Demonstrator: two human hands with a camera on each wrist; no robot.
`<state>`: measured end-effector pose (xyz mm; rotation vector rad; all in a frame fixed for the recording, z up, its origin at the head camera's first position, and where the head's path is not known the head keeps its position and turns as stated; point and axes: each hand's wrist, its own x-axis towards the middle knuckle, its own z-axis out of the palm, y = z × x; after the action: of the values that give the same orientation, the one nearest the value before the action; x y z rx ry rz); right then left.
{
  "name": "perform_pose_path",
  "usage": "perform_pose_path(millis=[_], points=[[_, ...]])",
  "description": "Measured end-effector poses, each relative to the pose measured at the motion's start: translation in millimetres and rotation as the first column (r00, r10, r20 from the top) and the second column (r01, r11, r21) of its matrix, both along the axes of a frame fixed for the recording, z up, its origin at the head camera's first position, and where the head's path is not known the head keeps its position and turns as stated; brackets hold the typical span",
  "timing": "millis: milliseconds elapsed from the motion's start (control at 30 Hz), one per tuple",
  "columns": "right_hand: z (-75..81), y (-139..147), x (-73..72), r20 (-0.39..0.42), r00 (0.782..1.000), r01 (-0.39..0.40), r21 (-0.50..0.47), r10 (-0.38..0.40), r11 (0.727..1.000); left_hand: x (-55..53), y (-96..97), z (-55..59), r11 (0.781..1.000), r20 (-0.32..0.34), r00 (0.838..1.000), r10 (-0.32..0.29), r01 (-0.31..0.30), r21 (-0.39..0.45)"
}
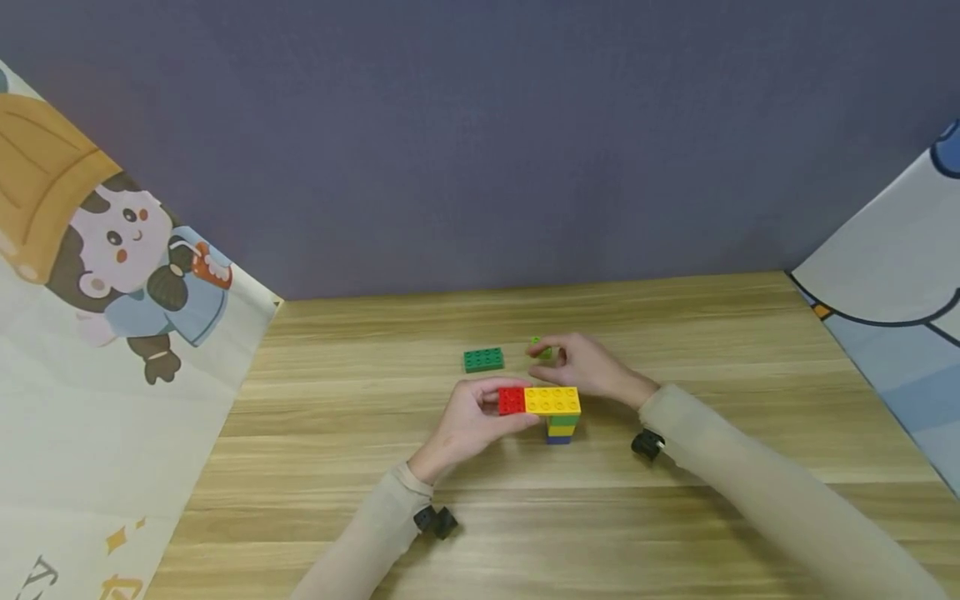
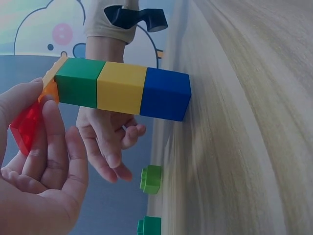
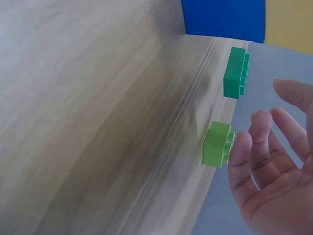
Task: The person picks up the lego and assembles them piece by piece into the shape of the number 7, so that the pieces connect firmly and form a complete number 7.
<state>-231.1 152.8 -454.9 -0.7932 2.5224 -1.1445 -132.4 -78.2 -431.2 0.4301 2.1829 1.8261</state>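
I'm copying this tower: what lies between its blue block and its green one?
A single yellow block, touching both the blue block and the green block. The left wrist view shows it clearly.

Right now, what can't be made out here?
Head: part of the lime block, behind the right hand.
Left wrist: part of the red block, behind the left hand.
Left wrist: the dark green block, cut off at the bottom edge.
Right wrist: the blue block, cut off at the top.
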Motion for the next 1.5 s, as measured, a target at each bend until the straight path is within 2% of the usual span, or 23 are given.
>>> perform_pose_path(millis=[333, 500, 700, 1033, 1500], points=[[1.1, -13.9, -4.6, -0.006, 1.000, -0.005, -0.001, 0.005, 1.000, -0.9, -1.2, -2.4, 1.000, -0.026, 1.000, -0.004, 0.004, 0.007], [-0.1, -18.7, -9.4, 0.023, 1.000, -0.004, 0.009, 0.004, 1.000, -1.9, -1.5, -3.4, 1.000, -0.031, 0.999, -0.013, 0.013, 0.011], [-2.6, -24.1, -15.2, 0.082, 0.996, -0.024, -0.039, 0.027, 0.999, -2.3, -1.2, -3.9, 1.000, -0.030, 1.000, -0.008, 0.008, 0.020], [-7.1, -33.6, -18.8, 0.088, 0.996, -0.026, -0.083, 0.033, 0.996, -2.3, -0.7, -4.4, 1.000, -0.042, 0.999, 0.001, 0.000, 0.023], [-9.7, -39.0, -20.6, 0.099, 0.995, -0.005, -0.054, 0.010, 0.999, -0.7, 0.8, -1.5, 1.000, 0.011, 1.000, 0.017, -0.017, 0.000]])
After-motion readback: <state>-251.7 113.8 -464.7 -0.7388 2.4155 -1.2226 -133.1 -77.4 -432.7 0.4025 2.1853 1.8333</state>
